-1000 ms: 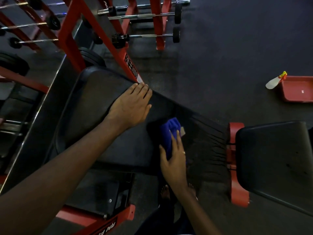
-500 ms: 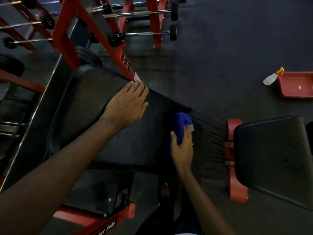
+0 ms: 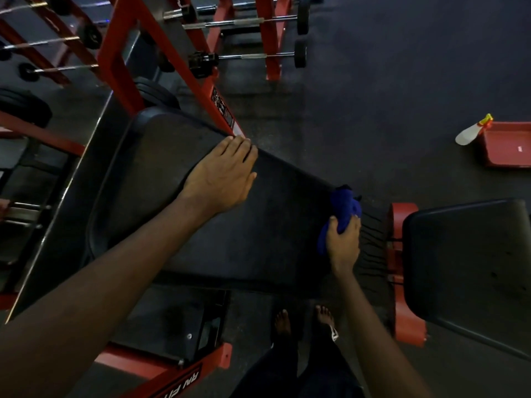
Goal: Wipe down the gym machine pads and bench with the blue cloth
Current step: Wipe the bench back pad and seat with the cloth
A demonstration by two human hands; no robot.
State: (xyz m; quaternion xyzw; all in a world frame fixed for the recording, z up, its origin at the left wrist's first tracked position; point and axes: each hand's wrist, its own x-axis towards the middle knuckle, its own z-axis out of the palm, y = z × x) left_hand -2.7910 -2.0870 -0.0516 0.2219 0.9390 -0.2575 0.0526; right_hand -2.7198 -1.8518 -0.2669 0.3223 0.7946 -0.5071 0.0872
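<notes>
Gripping the blue cloth [image 3: 343, 203], my right hand [image 3: 343, 242] has reached the end of the long pad [image 3: 161, 156], my left hand [image 3: 221, 176] resting flat, so the seat pad [image 3: 465, 254] likely comes next.

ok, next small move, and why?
Probably drag the blue cloth back toward the near edge along the long pad, at its right end. The right hand grips it bunched at the far corner; the left hand rests flat on the pad; that end looks streaked.
</notes>
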